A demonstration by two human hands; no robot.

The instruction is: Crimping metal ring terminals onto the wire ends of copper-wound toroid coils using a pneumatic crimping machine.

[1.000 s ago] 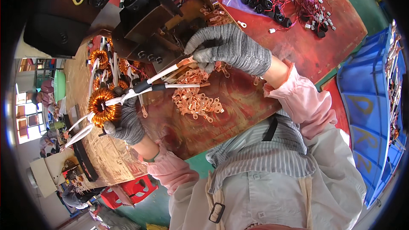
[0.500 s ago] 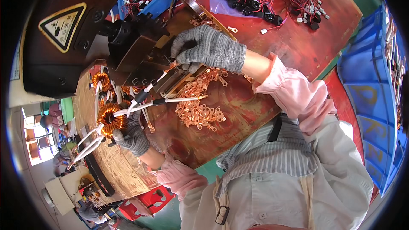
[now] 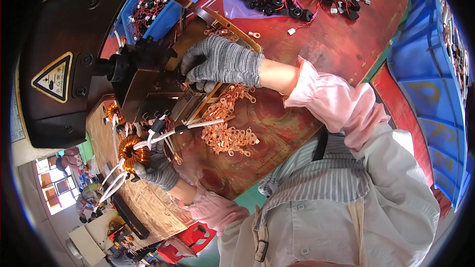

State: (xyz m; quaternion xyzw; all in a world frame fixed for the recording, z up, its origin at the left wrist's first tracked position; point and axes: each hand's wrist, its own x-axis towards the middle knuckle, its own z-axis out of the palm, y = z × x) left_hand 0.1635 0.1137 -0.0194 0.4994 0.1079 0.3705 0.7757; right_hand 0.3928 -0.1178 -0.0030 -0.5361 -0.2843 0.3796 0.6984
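My left hand (image 3: 161,170), in a grey knit glove, is closed around a ring-shaped coil (image 3: 133,152) wound with copper wire. White leads (image 3: 115,185) come off the coil. One lead with a black sleeve (image 3: 158,125) points up into the dark press tool (image 3: 148,86); its tip is hard to make out. Another white lead (image 3: 200,124) stretches right, over a pile of copper ring terminals (image 3: 225,136). My right hand (image 3: 225,64), gloved alike, is at the press opening, its fingers pinched on a small copper terminal (image 3: 186,85), mostly hidden by the fingers.
The press body (image 3: 54,109) with a yellow warning triangle fills the left. Black parts with red wires (image 3: 277,0) lie on a plastic bag at the back. A blue crate (image 3: 430,94) stands at right, a smaller blue bin (image 3: 166,20) behind the press. More coils (image 3: 115,113) sit beside it.
My view has shifted a little. The sleeved lead's copper end, seen at my right fingertips before, no longer shows there. My left hand still holds the coil.
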